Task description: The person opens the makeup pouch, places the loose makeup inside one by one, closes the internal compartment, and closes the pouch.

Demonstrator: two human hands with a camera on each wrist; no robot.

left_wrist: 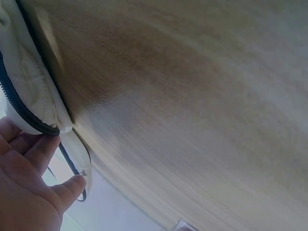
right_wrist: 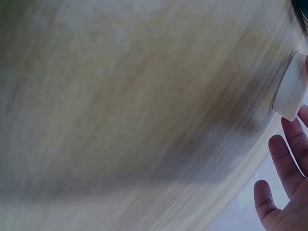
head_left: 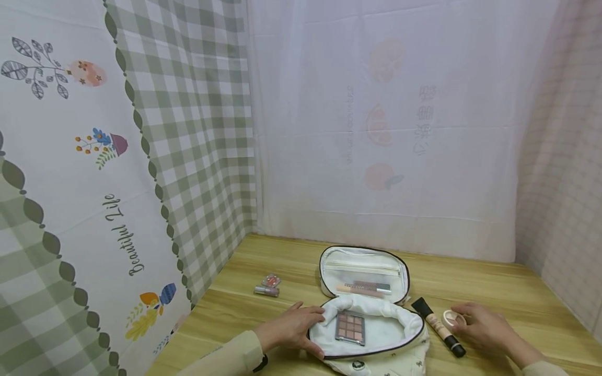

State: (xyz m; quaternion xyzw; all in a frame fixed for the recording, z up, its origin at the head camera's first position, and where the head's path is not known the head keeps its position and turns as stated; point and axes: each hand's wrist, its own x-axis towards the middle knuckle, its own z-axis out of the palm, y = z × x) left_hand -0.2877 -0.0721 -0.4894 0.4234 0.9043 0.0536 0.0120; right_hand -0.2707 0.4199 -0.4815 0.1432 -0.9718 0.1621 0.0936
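Observation:
An unzipped cream makeup bag (head_left: 376,365) has its lid (head_left: 364,258) folded back. Inside, an eyeshadow palette (head_left: 350,328) lies on the white lining. My left hand (head_left: 293,326) grips the bag's left end, fingers and thumb at its dark-zipped rim (left_wrist: 29,115); one finger points away from the rim. Right of the bag, my right hand (head_left: 484,326) pinches a small round white compact (head_left: 451,318) between thumb and fingers. The compact's side (right_wrist: 290,89) shows close over the table in the right wrist view, other fingers spread. A beige tube with black ends (head_left: 438,326) lies between bag and compact.
Slim pencil-like sticks (head_left: 364,288) lie in the lid's clear pocket. Left of the bag on the wooden table (head_left: 226,318) are a small tube (head_left: 266,291) and a little red-toned case (head_left: 271,280). Cloth curtains (head_left: 385,156) hang around the table.

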